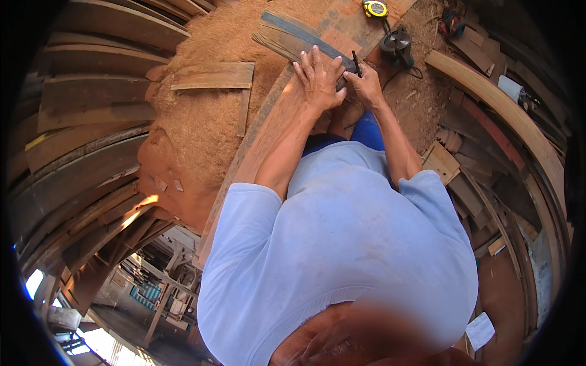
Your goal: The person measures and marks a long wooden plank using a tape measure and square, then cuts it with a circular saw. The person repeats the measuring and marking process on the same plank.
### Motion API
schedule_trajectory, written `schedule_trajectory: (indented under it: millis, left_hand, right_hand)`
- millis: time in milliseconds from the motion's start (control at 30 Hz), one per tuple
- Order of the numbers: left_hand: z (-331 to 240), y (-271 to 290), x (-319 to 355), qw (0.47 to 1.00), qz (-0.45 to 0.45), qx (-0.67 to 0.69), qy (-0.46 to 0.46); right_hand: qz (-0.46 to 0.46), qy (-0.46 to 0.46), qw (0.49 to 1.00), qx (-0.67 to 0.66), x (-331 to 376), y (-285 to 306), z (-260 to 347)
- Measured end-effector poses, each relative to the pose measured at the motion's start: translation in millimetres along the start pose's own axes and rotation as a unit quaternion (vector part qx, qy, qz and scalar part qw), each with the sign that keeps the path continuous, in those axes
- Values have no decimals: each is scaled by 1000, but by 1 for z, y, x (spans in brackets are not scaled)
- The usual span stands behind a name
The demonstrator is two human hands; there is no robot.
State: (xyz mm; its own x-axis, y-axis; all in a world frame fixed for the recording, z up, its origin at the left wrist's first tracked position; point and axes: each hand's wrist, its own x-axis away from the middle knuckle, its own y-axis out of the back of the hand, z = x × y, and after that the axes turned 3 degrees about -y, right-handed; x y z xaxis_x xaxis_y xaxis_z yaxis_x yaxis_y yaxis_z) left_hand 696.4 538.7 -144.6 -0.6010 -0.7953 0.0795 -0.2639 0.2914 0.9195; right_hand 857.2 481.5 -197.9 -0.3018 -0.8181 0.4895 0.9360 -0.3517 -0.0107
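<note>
My left hand (319,82) lies with fingers spread over a short wooden board (281,41), which has a dark grey-blue edge strip (305,32). My right hand (366,84) is closed beside it at the board's near end, the two hands almost touching. From its fingers sticks up a thin black stick-like tool (356,63), whose exact kind I cannot make out. Under the short board runs a long reddish plank (268,143), which my left forearm lies above. My hands cover the near end of the short board.
A yellow tape measure (375,8) and a dark power tool (397,46) with a cord sit beyond my right hand. Sawdust (207,122) covers the floor at left, with a wooden offcut (213,76) on it. Stacked boards (91,104) line the left; a long curved-looking plank (500,104) stands right.
</note>
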Motion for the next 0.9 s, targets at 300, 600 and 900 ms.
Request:
schedule_trajectory:
  millis: [300, 600, 900]
  left_hand:
    - [-3, -10, -4, 999, -51, 15, 11]
    - [-5, -5, -6, 998, -50, 29, 12]
    - [-5, -5, -8, 998, -55, 10, 1]
  right_hand:
    - [-31, -47, 995, -79, 8, -3, 22]
    - [-26, -70, 996, -54, 2, 1, 12]
    - [10, -62, 994, -89, -2, 2, 2]
